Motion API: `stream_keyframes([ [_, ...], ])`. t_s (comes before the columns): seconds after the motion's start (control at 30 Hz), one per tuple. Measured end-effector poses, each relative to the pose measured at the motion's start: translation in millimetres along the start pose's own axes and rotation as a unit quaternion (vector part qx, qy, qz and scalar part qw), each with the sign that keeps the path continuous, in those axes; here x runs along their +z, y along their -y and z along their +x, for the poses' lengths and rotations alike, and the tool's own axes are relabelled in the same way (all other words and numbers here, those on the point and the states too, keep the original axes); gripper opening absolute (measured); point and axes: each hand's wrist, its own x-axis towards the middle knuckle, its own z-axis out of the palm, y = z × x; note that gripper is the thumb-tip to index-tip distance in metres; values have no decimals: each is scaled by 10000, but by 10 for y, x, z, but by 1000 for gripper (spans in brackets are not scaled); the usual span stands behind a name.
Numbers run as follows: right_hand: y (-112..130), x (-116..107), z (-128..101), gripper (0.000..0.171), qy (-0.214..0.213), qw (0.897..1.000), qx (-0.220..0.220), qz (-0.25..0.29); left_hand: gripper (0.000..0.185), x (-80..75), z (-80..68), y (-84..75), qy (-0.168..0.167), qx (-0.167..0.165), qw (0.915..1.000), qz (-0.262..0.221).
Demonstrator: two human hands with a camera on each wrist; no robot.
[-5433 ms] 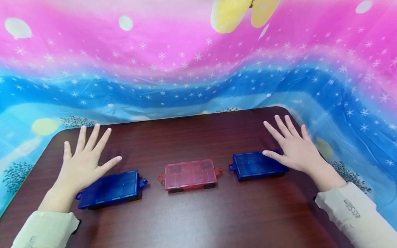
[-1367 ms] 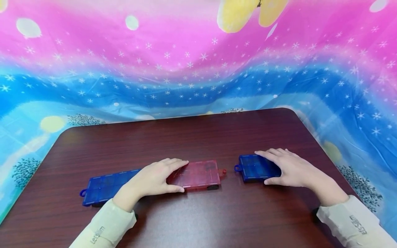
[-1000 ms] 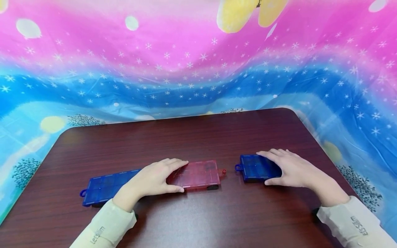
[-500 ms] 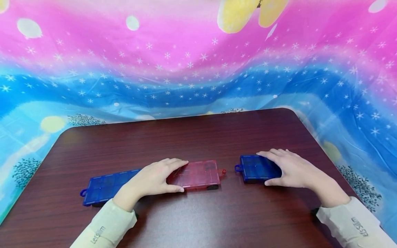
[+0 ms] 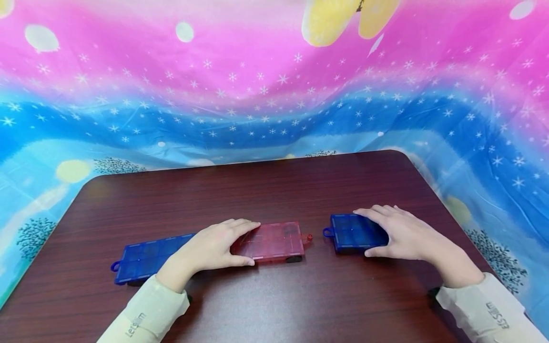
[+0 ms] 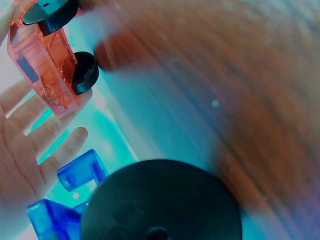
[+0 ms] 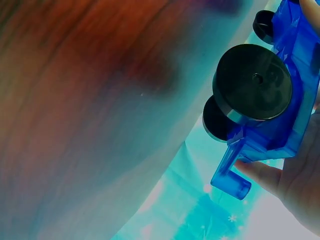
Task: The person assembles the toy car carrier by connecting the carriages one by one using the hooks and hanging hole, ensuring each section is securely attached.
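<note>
Three flat, see-through toy train cars with black wheels stand in a row in the head view. My left hand [image 5: 210, 245] grips the left part of the red toy train car [image 5: 279, 240], thumb on the near side and fingers over the far side. It hides the end that faces the left blue car [image 5: 150, 259]. My right hand [image 5: 409, 233] holds the right blue toy train car [image 5: 353, 231] by its right part. A gap separates the red car's peg [image 5: 310, 237] from that car's ring [image 5: 328, 232]. The right wrist view shows its wheels [image 7: 252, 82] and peg [image 7: 232, 185].
The cars stand on a dark brown wooden table [image 5: 266, 190] with rounded far corners. A pink and blue cloth [image 5: 257, 100] with snowflakes hangs behind and beside it. A large black wheel [image 6: 160, 205] blocks the lower part of the left wrist view.
Both hands were spread open at the sides; they have come down onto the red car and the right blue car. Over the last second and a half almost nothing has moved.
</note>
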Motion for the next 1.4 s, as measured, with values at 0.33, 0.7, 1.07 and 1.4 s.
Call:
stream_keyframes([
  [0.33,35,-21,21,89,-12,10000,-3,76,80,-3,-1,8,-14,18,10000,-12],
  [0.7,106,-33,79,89,36,9999,43,150,80,-6,9,16,8,-17,10000,16],
  [1.07,169,-30,112,89,68,9998,42,175,80,0,13,19,1,-6,10000,32],
  [1.4,218,-5,117,89,90,9997,-14,221,81,-5,-4,1,7,17,10000,-20],
])
